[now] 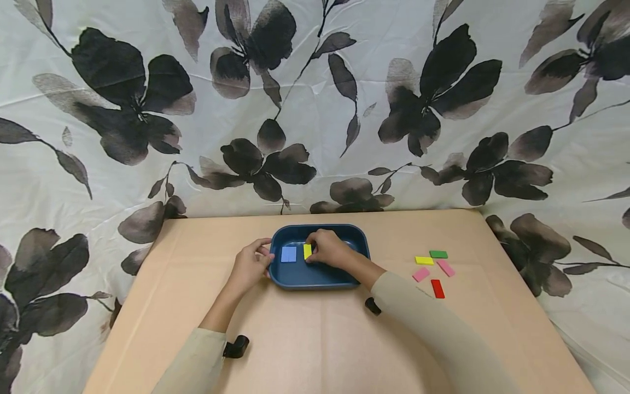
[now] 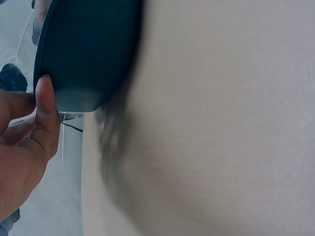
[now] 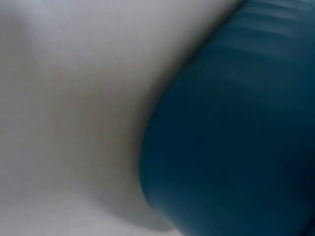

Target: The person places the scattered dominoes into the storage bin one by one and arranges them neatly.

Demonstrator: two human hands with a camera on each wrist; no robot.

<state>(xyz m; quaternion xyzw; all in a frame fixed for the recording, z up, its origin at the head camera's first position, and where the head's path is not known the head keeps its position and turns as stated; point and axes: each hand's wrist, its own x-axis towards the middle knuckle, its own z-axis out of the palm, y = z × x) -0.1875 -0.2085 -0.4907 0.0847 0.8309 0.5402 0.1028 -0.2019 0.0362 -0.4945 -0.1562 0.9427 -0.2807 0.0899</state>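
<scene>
A dark blue tray (image 1: 320, 279) sits mid-table. Inside it lies a light blue block (image 1: 288, 254). My right hand (image 1: 328, 249) reaches into the tray and pinches a yellow block (image 1: 307, 251) just right of the blue one. My left hand (image 1: 251, 265) grips the tray's left rim; in the left wrist view the thumb (image 2: 45, 115) presses the tray's outer wall (image 2: 88, 54). The right wrist view is blurred and shows only the tray's blue wall (image 3: 236, 137) against the table.
Loose blocks lie on the tan table (image 1: 315, 339) to the right of the tray: a yellow one (image 1: 424, 260), a green one (image 1: 438, 254), two pink ones (image 1: 445, 267) (image 1: 420, 274) and a red one (image 1: 437, 288). A flowered cloth (image 1: 315, 98) hangs behind.
</scene>
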